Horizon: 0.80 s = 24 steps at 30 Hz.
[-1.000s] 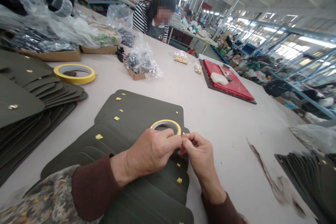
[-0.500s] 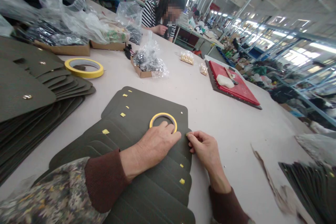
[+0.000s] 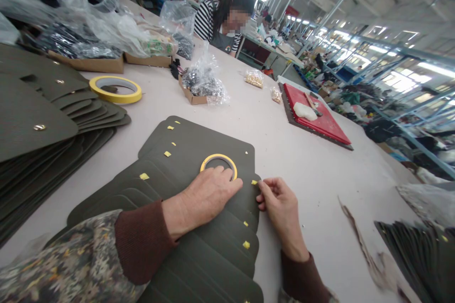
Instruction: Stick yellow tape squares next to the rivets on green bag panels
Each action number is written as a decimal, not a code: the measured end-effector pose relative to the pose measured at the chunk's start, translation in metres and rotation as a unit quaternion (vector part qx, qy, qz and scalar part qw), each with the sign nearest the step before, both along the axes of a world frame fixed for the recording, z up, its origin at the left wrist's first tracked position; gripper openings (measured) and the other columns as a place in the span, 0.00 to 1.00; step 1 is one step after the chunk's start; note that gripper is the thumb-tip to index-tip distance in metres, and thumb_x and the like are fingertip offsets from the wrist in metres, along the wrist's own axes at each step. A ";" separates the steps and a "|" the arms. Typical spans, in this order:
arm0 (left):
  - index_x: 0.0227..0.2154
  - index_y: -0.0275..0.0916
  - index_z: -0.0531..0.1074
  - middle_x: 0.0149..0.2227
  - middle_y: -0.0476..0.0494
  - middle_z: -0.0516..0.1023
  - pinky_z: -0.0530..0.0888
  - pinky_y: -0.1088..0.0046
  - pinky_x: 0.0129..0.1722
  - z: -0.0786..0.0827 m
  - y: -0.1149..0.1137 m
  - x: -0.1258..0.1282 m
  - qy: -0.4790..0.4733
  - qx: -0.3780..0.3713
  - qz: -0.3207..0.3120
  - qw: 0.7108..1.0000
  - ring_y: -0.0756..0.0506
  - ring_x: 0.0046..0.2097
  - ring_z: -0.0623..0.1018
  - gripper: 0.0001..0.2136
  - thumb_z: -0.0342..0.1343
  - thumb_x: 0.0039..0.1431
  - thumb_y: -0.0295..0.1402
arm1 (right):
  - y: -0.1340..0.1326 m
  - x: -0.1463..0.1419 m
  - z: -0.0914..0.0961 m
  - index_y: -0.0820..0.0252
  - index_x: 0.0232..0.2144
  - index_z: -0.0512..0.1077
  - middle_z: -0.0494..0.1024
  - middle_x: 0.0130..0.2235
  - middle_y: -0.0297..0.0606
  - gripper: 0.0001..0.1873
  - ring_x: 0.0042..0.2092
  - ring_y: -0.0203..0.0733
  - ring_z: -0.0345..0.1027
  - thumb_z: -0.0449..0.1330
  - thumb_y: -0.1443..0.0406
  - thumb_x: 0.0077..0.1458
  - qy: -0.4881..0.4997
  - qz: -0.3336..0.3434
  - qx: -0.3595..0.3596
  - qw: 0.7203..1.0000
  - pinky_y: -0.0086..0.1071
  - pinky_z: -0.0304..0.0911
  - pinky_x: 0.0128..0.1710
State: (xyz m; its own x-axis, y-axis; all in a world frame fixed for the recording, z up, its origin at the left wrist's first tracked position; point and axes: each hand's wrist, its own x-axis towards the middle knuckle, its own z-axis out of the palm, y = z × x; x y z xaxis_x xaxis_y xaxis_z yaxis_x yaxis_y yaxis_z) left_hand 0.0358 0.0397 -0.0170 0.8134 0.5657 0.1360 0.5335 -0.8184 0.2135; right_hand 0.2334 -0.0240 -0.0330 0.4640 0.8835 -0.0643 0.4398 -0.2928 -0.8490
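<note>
My left hand (image 3: 209, 194) is curled round a roll of yellow tape (image 3: 232, 163), resting on a fanned stack of dark olive leather-like panels (image 3: 213, 135). Its fingertips dip inside the ring. At the right edge of the stack, my right hand (image 3: 279, 210) has its thumb and fingers pressed together. A small yellow tape piece (image 3: 254, 182) lies on the panel just at those fingertips; what they pinch, if anything, is hidden. More yellow bits, such as one tape square (image 3: 144, 176), dot both sides of the panels.
A second yellow tape roll (image 3: 115, 90) lies beside piled panels with metal snaps (image 3: 39, 128) at left. Bagged parts in an open box (image 3: 195, 97) and a red board (image 3: 313, 113) stand farther back. More panels (image 3: 419, 255) sit at right. A person in stripes (image 3: 206, 19) works opposite.
My right hand has shifted slightly right, and more of the yellow tape piece shows by its fingertips. My left hand and the roll have moved a little left.
</note>
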 end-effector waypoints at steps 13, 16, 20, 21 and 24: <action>0.35 0.39 0.67 0.33 0.47 0.71 0.69 0.70 0.34 0.010 0.008 -0.010 -0.081 -0.012 -0.023 0.996 0.45 0.36 0.71 0.06 0.47 0.64 0.26 | 0.012 -0.009 0.010 0.59 0.24 0.75 0.72 0.21 0.30 0.13 0.24 0.35 0.63 0.57 0.60 0.54 -0.221 0.091 0.010 0.971 0.28 0.56 0.26; 0.38 0.40 0.69 0.35 0.48 0.73 0.70 0.71 0.35 0.009 0.013 -0.013 -0.122 -0.034 -0.006 0.992 0.46 0.36 0.73 0.07 0.45 0.65 0.26 | 0.006 -0.005 0.016 0.59 0.22 0.75 0.70 0.19 0.29 0.12 0.23 0.34 0.62 0.58 0.60 0.53 -0.169 0.153 -0.053 0.972 0.27 0.54 0.24; 0.42 0.41 0.70 0.38 0.48 0.77 0.74 0.72 0.39 0.006 0.016 -0.014 -0.203 -0.065 -0.006 0.977 0.47 0.39 0.77 0.09 0.45 0.66 0.28 | -0.002 -0.003 0.016 0.59 0.30 0.77 0.75 0.24 0.32 0.09 0.25 0.35 0.66 0.60 0.61 0.54 -0.084 0.163 -0.025 0.983 0.27 0.59 0.25; 0.45 0.41 0.69 0.40 0.47 0.78 0.75 0.72 0.41 0.005 0.015 -0.014 -0.222 -0.067 -0.009 0.973 0.47 0.41 0.78 0.10 0.46 0.66 0.28 | -0.003 -0.005 0.015 0.59 0.33 0.77 0.77 0.27 0.33 0.08 0.27 0.36 0.68 0.60 0.61 0.55 -0.069 0.151 0.017 0.986 0.28 0.62 0.28; 0.56 0.43 0.62 0.48 0.45 0.78 0.75 0.68 0.48 0.004 0.013 -0.014 -0.242 -0.068 -0.007 0.968 0.46 0.48 0.78 0.17 0.47 0.65 0.29 | -0.002 -0.014 0.015 0.58 0.40 0.76 0.79 0.35 0.36 0.09 0.33 0.37 0.71 0.60 0.65 0.56 -0.062 0.161 0.145 0.974 0.29 0.66 0.33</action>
State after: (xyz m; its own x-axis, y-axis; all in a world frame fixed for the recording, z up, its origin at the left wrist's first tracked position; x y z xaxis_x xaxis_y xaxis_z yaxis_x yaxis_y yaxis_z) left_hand 0.0219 0.0524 -0.0130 0.6808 0.5947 0.4276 0.3340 -0.7716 0.5413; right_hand 0.2194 -0.0262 -0.0179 0.1477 0.9572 0.2488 0.5736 0.1220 -0.8100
